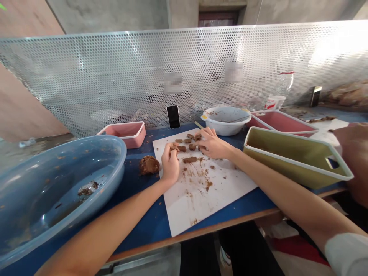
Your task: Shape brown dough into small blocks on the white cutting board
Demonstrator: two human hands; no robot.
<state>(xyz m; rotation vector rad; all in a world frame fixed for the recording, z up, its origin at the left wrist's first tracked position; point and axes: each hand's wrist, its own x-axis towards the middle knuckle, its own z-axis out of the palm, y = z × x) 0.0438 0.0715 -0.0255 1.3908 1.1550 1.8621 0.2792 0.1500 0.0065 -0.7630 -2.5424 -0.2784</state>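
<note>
Brown lumps [192,147] between left grip [171,162] and right grip [213,145], fingertips touching some, hold unclear

A blue table [132,222] is seen across the frame — a smeared white board [198,207] is laid at its centre, with a brown lump [149,165] just beside it. A blue tub [115,153] is set at lower left, a green bin [299,165] at right, a white basin [227,128] near upper centre.

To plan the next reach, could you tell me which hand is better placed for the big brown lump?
Probably the left hand: it is close beside the brown lump, while the right hand is farther off.
</note>
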